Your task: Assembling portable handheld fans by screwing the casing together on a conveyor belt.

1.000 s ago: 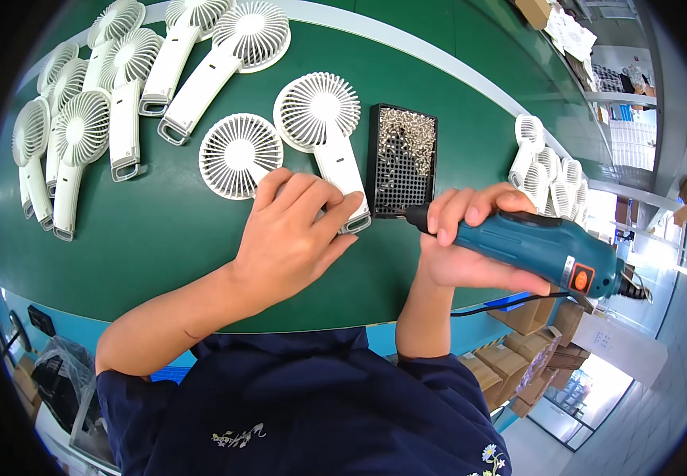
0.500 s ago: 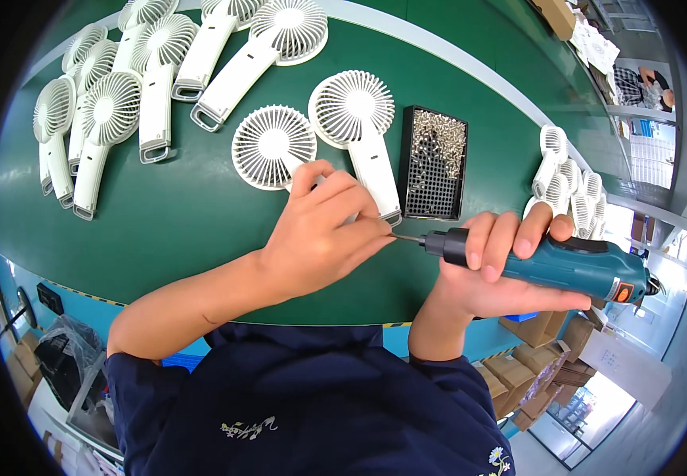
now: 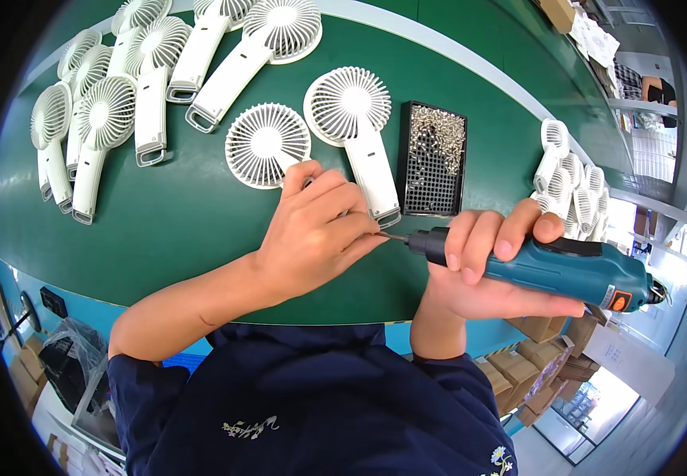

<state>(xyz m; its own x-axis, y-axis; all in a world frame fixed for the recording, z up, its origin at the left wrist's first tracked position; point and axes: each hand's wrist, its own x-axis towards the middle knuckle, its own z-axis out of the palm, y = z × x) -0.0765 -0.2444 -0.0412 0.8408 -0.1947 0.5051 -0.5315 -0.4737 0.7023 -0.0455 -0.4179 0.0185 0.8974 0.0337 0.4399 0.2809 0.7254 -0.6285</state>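
Observation:
My right hand (image 3: 495,262) is wrapped round a teal and black electric screwdriver (image 3: 573,274), its thin bit pointing left. The bit's tip reaches the fingertips of my left hand (image 3: 315,230). That hand is closed round the handle of a white handheld fan (image 3: 266,144), whose round grille shows beyond the knuckles; most of the handle is hidden under the fingers. Just right of it lies a second white fan (image 3: 354,101), its handle end close to my left fingers. A black tray (image 3: 432,186) full of small silvery screws stands beyond the screwdriver.
Several white fans (image 3: 109,111) lie in a group at the far left of the green table (image 3: 177,230). More fans (image 3: 572,186) are heaped at the right. Cardboard boxes (image 3: 518,369) stand below the table's right edge. A person (image 3: 656,89) is in the background at upper right.
The screwdriver and my right hand have shifted slightly left. My left hand, still round the fan, appears a little further left too, as the whole view has moved slightly.

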